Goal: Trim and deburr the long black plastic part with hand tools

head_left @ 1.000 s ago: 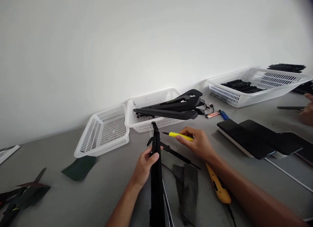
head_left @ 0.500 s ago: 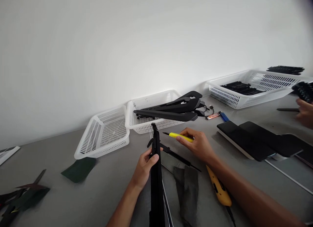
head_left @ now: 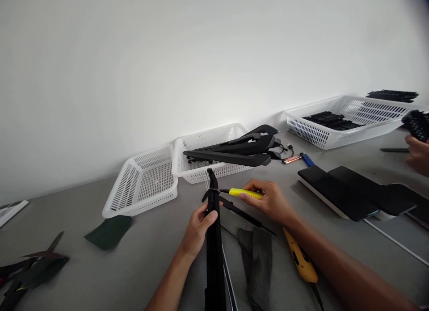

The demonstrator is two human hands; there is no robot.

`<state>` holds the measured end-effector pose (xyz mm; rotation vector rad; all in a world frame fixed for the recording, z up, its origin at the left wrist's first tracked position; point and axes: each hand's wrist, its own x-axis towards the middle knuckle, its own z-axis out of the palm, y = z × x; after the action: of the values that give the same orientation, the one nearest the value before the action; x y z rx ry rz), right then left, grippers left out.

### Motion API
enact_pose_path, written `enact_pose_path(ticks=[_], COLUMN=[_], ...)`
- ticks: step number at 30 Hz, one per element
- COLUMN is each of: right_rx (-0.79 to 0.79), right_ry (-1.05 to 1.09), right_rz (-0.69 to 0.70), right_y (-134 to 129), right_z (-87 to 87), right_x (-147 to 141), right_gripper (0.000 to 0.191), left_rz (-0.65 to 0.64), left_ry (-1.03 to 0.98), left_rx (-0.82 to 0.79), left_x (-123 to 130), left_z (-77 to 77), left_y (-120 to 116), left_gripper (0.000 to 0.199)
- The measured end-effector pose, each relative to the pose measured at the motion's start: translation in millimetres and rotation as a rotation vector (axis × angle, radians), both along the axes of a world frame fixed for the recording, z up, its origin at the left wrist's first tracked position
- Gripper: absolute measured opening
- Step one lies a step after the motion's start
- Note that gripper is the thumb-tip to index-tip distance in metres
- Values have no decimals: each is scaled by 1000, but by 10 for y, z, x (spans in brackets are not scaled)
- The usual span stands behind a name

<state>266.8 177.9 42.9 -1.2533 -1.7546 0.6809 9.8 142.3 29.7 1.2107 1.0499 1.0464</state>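
My left hand [head_left: 198, 225] grips a long black strip-shaped part [head_left: 214, 253] that stands tilted up from the grey table, its hinged tip near the baskets. My right hand [head_left: 271, 201] holds a yellow-handled screwdriver [head_left: 246, 193], whose dark tip touches the black part near its upper end. Just right of my left hand, a thin black bar [head_left: 248, 215] and a grey cloth [head_left: 258, 257] lie on the table. A yellow utility knife [head_left: 300, 259] rests under my right forearm.
Two white baskets [head_left: 144, 181] [head_left: 201, 143] stand by the wall, the right one bearing several long black parts [head_left: 234, 152]. A larger white basket [head_left: 338, 123] sits far right. Dark flat devices [head_left: 351, 192] lie at right. Another person's hand [head_left: 417, 152] holds a black item. Green scraps [head_left: 109, 230] lie at left.
My right hand has moved the screwdriver left and down, bringing its tip onto the black part. The other person's hand at the right edge has lifted a black item.
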Motion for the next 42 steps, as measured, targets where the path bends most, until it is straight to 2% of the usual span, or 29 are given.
enact_pose_path(ticks=[3, 8, 11, 17, 25, 30, 33, 37, 40, 42], right_rx=[5, -46, -58, 4, 21, 8, 12, -23, -29, -29], right_ry=[13, 24, 39, 78, 87, 101, 107, 70, 69, 68], right_rz=[-2, 89, 94, -86, -192, -255, -170, 47, 97, 107], right_y=[-13, -30, -19, 33, 65, 79, 49, -25, -61, -67], right_z=[15, 21, 4, -35, -60, -84, -43, 25, 51, 59], right_x=[6, 7, 4, 28, 33, 41, 27, -14, -30, -30], right_gripper=[51, 51, 51, 57, 59, 61, 60, 52, 50, 50], left_rz=[7, 3, -3, -27, -118, -56, -8, 90, 175, 183], left_ry=[8, -5, -17, 4, -43, -36, -50, -74, -87, -93], left_rx=[-4, -4, 6, 35, -79, -81, -94, -133, -147, -130], left_x=[3, -9, -11, 10, -9, -5, -9, -25, -24, -15], left_z=[6, -17, -28, 35, 26, 35, -2, -114, -163, -160], left_y=[-3, 6, 12, 1, -16, -1, 16, 27, 31, 36], left_gripper=[52, 52, 51, 50, 56, 47, 49, 56, 58, 56])
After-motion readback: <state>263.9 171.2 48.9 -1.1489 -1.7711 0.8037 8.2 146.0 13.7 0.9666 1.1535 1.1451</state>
